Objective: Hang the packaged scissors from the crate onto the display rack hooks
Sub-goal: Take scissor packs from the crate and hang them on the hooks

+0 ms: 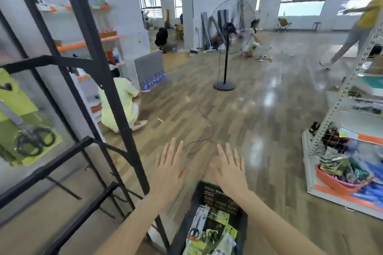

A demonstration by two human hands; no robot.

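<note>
Above the far rim of the black crate (pixel 215 194) we hold both hands out flat, palms down, side by side with a small gap between them. Our left hand (pixel 172 170) has its fingers straight and slightly spread and holds nothing; it sits just left of the crate, over the wooden floor. Our right hand (pixel 229 170) is equally flat and empty, its wrist crossing the crate's far edge. Inside the crate, below our forearms, lie the packaged scissors (pixel 209 232), a loose heap of green and white cards with black-handled pairs showing. To the left of the crate stands the black display rack (pixel 116 97), its nearest post just beside our left forearm. One green scissors package (pixel 24 124) already hangs on the rack's left side, well apart from the crate. Beyond the crate, across the floor, a pedestal fan (pixel 228 33) stands, and to the crate's right is a white shelf unit (pixel 342 151) with an orange bin.
</note>
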